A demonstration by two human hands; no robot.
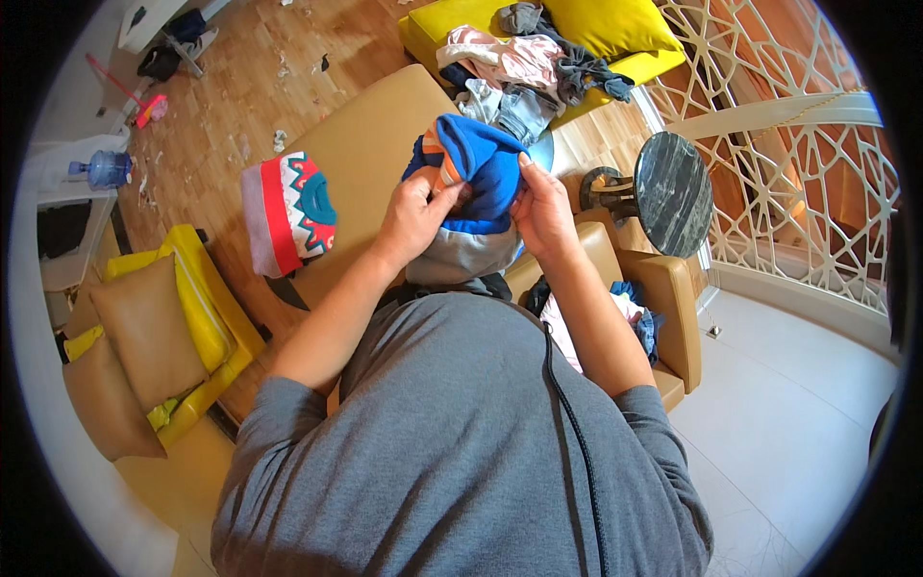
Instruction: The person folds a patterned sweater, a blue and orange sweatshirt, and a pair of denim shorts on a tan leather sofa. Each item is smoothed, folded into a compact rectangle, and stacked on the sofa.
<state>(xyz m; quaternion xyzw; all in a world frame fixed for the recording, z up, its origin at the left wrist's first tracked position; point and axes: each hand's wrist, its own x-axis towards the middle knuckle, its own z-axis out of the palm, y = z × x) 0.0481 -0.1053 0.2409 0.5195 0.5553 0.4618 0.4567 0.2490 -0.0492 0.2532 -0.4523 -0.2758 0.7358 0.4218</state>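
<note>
Both my hands hold a blue garment [494,162] with orange-and-white striped and grey parts, bunched up in front of my body. My left hand [418,213] pinches it near the striped part, while my right hand [541,205] grips its right edge between thumb and fingers. The grey part hangs down towards my lap. To the left, a folded knit sweater [277,216] in red, white, teal and lilac lies at the edge of a tan upholstered bench [360,151].
A yellow seat [425,36] at the top carries a heap of clothes [505,61]. On the right stand a round dark marble side table [674,195] and a white lattice partition [786,159]. More clothes [638,317] lie on a tan armchair [674,310]. A yellow armchair [209,317] holds tan cushions [148,332].
</note>
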